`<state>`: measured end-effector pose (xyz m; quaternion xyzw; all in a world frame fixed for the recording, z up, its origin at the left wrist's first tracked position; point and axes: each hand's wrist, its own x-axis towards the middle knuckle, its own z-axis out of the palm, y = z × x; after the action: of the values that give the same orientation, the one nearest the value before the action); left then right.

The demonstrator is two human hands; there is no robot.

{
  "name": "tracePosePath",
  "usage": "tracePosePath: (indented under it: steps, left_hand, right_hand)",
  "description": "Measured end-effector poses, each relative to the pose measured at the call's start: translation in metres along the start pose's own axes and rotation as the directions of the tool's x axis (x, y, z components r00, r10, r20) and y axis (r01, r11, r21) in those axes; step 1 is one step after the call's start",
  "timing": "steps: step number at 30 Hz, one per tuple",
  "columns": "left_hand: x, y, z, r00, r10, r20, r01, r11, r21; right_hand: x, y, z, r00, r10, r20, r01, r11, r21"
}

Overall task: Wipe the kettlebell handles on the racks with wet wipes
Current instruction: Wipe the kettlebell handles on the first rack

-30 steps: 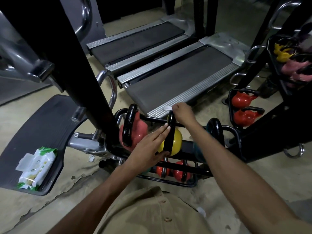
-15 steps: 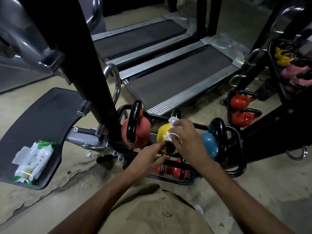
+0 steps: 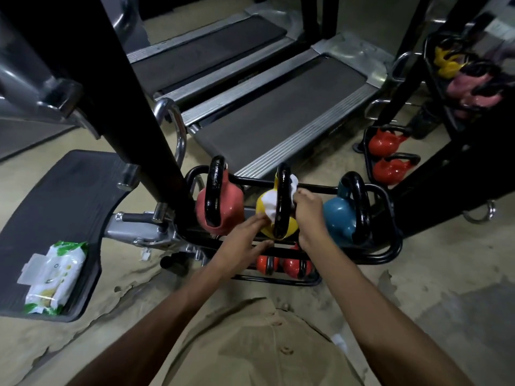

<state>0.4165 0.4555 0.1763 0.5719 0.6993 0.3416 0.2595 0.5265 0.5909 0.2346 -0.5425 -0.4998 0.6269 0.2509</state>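
Observation:
A low black rack [image 3: 390,246] holds a pink kettlebell [image 3: 231,207], a yellow kettlebell [image 3: 263,207] and a teal kettlebell [image 3: 338,215], each with a black handle. A white wet wipe [image 3: 269,200] passes through the yellow kettlebell's handle [image 3: 282,201]. My right hand [image 3: 309,210] grips one end of the wipe on the handle's right side. My left hand [image 3: 245,238] pinches the other end at the handle's lower left. Small red kettlebells [image 3: 292,267] sit on the rack's lower tier.
A pack of wet wipes [image 3: 51,277] lies on a black footplate [image 3: 55,196] at the left. A black upright post [image 3: 111,87] stands beside the rack. Two treadmills [image 3: 273,112] lie behind. A second rack [image 3: 390,157] with red, pink and yellow kettlebells stands at the right.
My right hand went from the handle's top down its near side, then to its right side. The wipe is now threaded through the handle, with my left hand pinching its other end.

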Motion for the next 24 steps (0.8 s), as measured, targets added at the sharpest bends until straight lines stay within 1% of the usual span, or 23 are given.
tracePosePath:
  steps: [2, 5, 6, 8, 9, 10, 11, 12, 13, 14, 15, 16, 17, 18, 20, 22, 24]
  left_hand:
    - [0.003, -0.005, 0.0, 0.999, 0.045, 0.008, -0.045, 0.998, 0.043]
    - [0.003, -0.009, -0.001, 0.998, 0.057, 0.018, -0.059, 0.994, 0.091]
    - [0.003, -0.011, -0.001, 0.998, 0.057, 0.03, -0.06, 0.993, 0.104]
    - [0.001, -0.014, 0.0, 0.997, 0.055, 0.049, -0.061, 0.991, 0.123]
    - [0.0, -0.014, 0.001, 0.997, 0.054, 0.051, -0.06, 0.991, 0.123]
    - [-0.001, -0.014, 0.001, 0.998, 0.054, 0.045, -0.059, 0.991, 0.12]
    - [-0.001, -0.013, 0.0, 0.998, 0.057, 0.033, -0.06, 0.991, 0.116]
    - [-0.001, -0.012, 0.0, 0.998, 0.057, 0.023, -0.059, 0.992, 0.113]
    - [-0.002, -0.012, 0.0, 0.998, 0.058, 0.018, -0.06, 0.992, 0.114]
    - [-0.002, -0.013, 0.0, 0.998, 0.06, 0.021, -0.062, 0.991, 0.119]
    - [-0.002, -0.015, 0.0, 0.998, 0.059, 0.034, -0.063, 0.99, 0.127]
    - [-0.003, -0.016, 0.0, 0.997, 0.067, 0.049, -0.073, 0.988, 0.138]
    - [-0.002, -0.018, 0.0, 0.995, 0.084, 0.059, -0.093, 0.984, 0.155]
    - [-0.002, -0.02, 0.0, 0.992, 0.109, 0.063, -0.118, 0.978, 0.171]
    - [0.0, -0.02, 0.001, 0.986, 0.151, 0.064, -0.16, 0.971, 0.179]
    - [0.001, -0.019, -0.001, 0.982, 0.172, 0.071, -0.182, 0.969, 0.166]
    - [0.0, -0.017, -0.002, 0.98, 0.186, 0.074, -0.195, 0.969, 0.149]
  right_hand:
    - [-0.026, 0.015, -0.008, 0.998, -0.058, 0.024, 0.059, 0.998, -0.019]
    - [-0.051, 0.029, -0.016, 0.973, -0.228, -0.022, 0.224, 0.969, -0.106]
    - [-0.056, 0.033, -0.018, 0.951, -0.307, -0.041, 0.297, 0.942, -0.156]
    - [-0.061, 0.042, -0.02, 0.877, -0.478, -0.05, 0.447, 0.849, -0.283]
    - [-0.062, 0.045, -0.02, 0.823, -0.568, -0.02, 0.524, 0.771, -0.361]
    - [-0.061, 0.046, -0.02, 0.754, -0.656, 0.043, 0.605, 0.667, -0.434]
    - [-0.058, 0.044, -0.021, 0.668, -0.733, 0.127, 0.682, 0.534, -0.5]
    - [-0.052, 0.039, -0.023, 0.564, -0.793, 0.23, 0.748, 0.373, -0.548]
    - [-0.044, 0.033, -0.025, 0.46, -0.82, 0.34, 0.793, 0.207, -0.573]
    - [-0.034, 0.023, -0.026, 0.367, -0.814, 0.451, 0.818, 0.051, -0.573]
    - [-0.023, 0.012, -0.027, 0.291, -0.775, 0.561, 0.823, -0.097, -0.56]
    - [-0.014, 0.001, -0.026, 0.249, -0.707, 0.662, 0.803, -0.231, -0.549]
    - [-0.006, -0.007, -0.023, 0.248, -0.618, 0.746, 0.77, -0.342, -0.539]
    - [-0.001, -0.012, -0.02, 0.271, -0.526, 0.806, 0.736, -0.426, -0.526]
    - [0.0, -0.019, -0.012, 0.3, -0.359, 0.884, 0.688, -0.561, -0.461]
    - [-0.008, -0.018, -0.006, 0.324, -0.228, 0.918, 0.666, -0.634, -0.393]
    - [-0.016, -0.013, -0.001, 0.371, -0.123, 0.92, 0.659, -0.663, -0.355]
